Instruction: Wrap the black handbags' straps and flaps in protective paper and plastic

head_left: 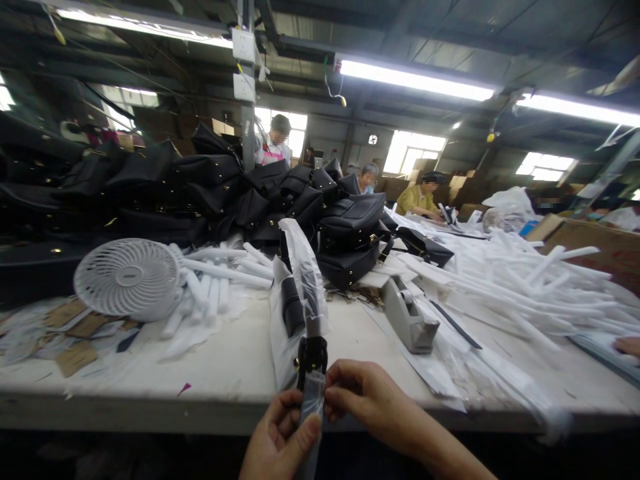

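A dark strap [313,393] in clear plastic wrap runs down toward me over the table's front edge. My left hand [283,437] is closed around it, thumb on top. On the strap's right side my right hand [353,393] pinches the edge of the wrap between thumb and fingers. Beyond my hands a black buckle part [313,353] joins the strap to a black bag [293,307], which stands on the table partly covered in white wrapping. A plastic sleeve [305,273] covers the strap's upper length.
Black bags [250,193] are piled across the back. A white fan [129,277] and cardboard scraps [77,358] lie left. To the right are a tape dispenser [410,317] and a heap of white foam strips [525,280]. Several people work beyond; another person's hand [629,345] shows far right.
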Tool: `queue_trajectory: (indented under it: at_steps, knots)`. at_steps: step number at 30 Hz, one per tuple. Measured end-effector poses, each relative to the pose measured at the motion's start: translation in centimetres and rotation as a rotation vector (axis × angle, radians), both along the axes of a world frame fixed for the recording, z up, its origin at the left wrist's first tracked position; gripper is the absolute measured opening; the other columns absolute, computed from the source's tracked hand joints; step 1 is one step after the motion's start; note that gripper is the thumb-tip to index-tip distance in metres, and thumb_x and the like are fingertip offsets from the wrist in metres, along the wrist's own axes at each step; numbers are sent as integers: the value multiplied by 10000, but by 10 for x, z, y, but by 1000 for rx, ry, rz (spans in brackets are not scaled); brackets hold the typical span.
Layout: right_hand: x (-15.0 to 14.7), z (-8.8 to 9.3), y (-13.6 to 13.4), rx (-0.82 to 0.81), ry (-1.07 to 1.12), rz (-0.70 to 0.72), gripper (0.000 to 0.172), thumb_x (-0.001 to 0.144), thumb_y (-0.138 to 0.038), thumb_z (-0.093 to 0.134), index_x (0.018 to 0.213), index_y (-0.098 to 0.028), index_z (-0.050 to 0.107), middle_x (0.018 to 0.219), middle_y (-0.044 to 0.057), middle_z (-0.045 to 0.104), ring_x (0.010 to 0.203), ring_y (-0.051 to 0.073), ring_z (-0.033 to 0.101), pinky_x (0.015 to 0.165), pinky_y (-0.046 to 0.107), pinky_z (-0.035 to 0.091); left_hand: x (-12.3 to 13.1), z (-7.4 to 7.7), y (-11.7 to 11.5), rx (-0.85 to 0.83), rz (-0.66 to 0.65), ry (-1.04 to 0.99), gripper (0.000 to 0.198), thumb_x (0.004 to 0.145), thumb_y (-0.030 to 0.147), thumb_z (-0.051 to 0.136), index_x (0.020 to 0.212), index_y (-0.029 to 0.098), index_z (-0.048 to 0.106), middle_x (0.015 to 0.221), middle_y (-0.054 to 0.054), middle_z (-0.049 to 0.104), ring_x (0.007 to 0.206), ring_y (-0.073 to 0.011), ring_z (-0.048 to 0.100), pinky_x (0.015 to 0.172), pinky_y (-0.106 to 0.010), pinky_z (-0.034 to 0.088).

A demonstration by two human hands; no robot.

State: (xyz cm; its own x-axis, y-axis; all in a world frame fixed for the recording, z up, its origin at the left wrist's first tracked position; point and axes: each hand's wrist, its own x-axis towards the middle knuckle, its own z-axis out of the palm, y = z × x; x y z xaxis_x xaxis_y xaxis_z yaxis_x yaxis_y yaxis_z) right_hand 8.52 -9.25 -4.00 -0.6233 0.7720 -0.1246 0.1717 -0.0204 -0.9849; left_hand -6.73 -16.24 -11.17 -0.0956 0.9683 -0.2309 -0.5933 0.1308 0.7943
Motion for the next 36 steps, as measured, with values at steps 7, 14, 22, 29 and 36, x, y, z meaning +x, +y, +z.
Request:
queue_trajectory:
  at_steps: [7,14,22,29,36]
  knots:
    - [-15,-38,-12,150,14,-259,172,813,-316,663,781,-149,690,759,28,674,765,189,619,687,257,467,-3,-3,0,-120,-139,-89,512,530,503,898,780,162,610,517,52,567,424,-12,405,454,-151,243]
    - [-27,-48,-22,175,14,-378,174,810,-337,665,810,-166,697,794,40,676,792,210,633,674,266,476,-1,5,-3,-225,-178,-93,518,516,498,904,791,143,644,487,67,504,402,2,332,425,-143,190]
    - [-32,-38,-22,44,52,-361,303,742,-436,732,806,-140,748,776,72,735,771,238,657,711,306,491,2,6,-3,-206,-176,-85,490,540,505,892,754,134,653,516,38,551,422,-12,383,434,-142,232]
    - [-32,-38,-17,121,22,-335,158,728,-293,718,758,-142,685,706,29,682,706,193,615,663,269,470,5,8,-3,-206,-151,-67,470,534,495,897,734,137,667,519,27,572,446,-38,422,456,-160,269]
    - [-28,-33,-10,231,-117,-266,66,730,-181,641,675,-146,650,624,0,641,607,150,575,560,222,428,4,12,-4,-181,-153,-39,496,524,528,888,731,153,638,492,52,541,422,-33,384,500,-177,318]
